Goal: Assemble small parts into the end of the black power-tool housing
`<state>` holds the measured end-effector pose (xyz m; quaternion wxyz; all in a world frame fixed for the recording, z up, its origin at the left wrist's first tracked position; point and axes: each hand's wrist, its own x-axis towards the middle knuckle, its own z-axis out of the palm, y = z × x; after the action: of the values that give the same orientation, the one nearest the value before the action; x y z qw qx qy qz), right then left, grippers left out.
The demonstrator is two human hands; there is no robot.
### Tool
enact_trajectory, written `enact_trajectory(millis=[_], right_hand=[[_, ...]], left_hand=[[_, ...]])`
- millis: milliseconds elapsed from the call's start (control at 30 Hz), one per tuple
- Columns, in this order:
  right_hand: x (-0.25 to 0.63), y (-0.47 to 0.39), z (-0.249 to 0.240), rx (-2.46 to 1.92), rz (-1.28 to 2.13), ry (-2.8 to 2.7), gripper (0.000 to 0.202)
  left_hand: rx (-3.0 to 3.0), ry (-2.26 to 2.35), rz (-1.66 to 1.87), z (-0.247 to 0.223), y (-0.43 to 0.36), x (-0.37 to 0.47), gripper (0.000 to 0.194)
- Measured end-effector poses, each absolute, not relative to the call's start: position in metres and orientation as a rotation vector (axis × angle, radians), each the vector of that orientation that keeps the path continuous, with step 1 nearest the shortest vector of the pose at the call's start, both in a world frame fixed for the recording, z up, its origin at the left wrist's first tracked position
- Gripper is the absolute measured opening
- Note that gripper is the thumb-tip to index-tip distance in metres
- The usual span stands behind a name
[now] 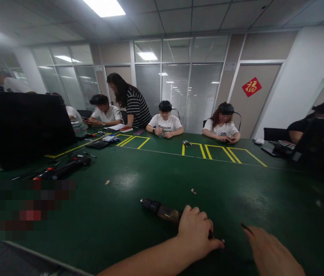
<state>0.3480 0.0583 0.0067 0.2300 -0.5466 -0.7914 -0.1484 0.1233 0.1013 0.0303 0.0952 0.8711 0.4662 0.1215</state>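
Observation:
An electric screwdriver (164, 213) lies across the near part of the green table, its dark nose with a metal tip pointing left and away from me. My left hand (194, 231) is closed around its rear part, palm down, hiding that end. To the right, my right hand (272, 251) hovers low over the table, apart from the screwdriver. A thin dark piece shows at its fingertips; the fingers are mostly hidden under the hand, and what the piece is I cannot make out.
The green table (138, 168) carries yellow tape outlines (221, 146). A black-and-red power tool (69, 166) lies at left, near a black monitor (26, 126). Small scraps (193, 191) lie ahead. Keys (187, 143) rest farther back. Several people sit or stand across the table.

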Motion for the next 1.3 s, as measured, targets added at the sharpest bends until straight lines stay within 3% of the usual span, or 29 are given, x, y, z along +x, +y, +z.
enact_trajectory(millis=[133,333,533,833,1300], right_hand=[[0.291,0.076,0.008,-1.667,-0.089,-2.091,0.045],[0.281,0.085,0.001,-1.425,0.552,-2.160,0.044],[0.299,0.097,0.012,-1.482,0.462,-2.307,0.025],[0.296,0.089,0.019,-1.254,0.618,-2.250,0.029],[0.290,0.089,0.022,-1.357,0.716,-2.058,0.020]], left_hand=[[2.638,1.400,0.387,0.031,0.099,0.123,0.044],[2.582,1.330,0.309,0.044,0.109,0.115,0.037],[2.558,1.268,0.332,0.055,0.117,0.098,0.024],[2.583,1.202,0.350,0.052,0.117,0.097,0.016],[2.615,1.172,0.231,0.056,0.119,0.100,0.023]])
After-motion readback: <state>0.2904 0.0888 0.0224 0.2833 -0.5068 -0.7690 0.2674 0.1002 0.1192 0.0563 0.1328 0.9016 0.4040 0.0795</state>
